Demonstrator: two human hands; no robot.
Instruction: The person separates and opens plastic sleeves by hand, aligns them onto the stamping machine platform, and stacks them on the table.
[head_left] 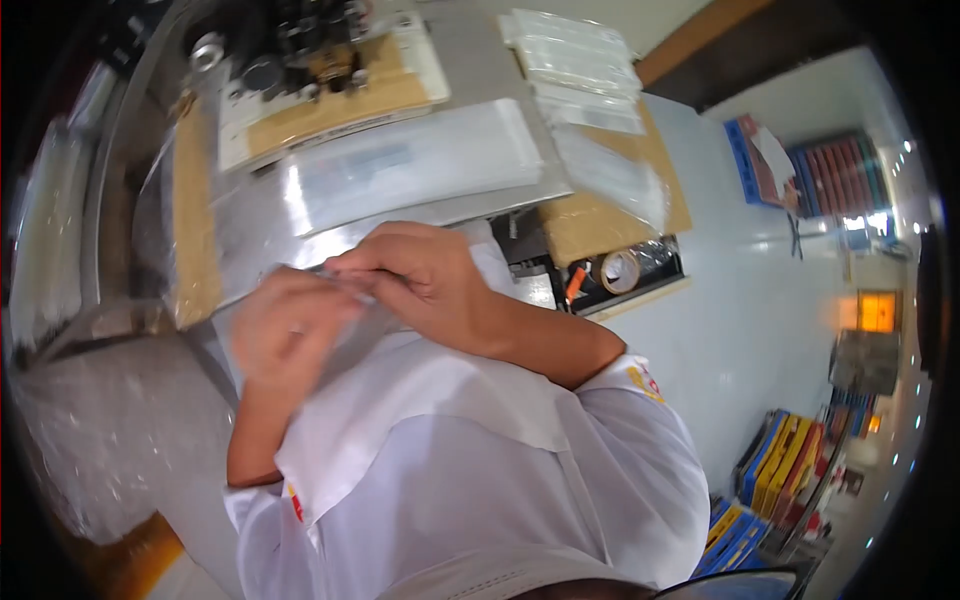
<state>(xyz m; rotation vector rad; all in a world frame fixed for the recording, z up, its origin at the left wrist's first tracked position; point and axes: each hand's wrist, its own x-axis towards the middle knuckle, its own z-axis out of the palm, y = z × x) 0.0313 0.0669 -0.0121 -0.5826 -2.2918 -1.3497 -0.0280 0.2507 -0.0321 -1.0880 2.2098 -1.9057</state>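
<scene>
Both hands meet in front of the white shirt, near the edge of the metal worktop. My right hand is closed in a pinch, with thumb and forefinger on something small and thin that I cannot make out. Close beside its fingertips, my left hand is smeared by motion, and its finger positions are unclear. Just beyond the hands, flat clear plastic bags lie on the worktop.
A machine with dark metal parts stands at the back left on a plate with brown tape. Plastic packets and cardboard lie to the right, above an open drawer holding a tape roll. Colored bins stand farther right.
</scene>
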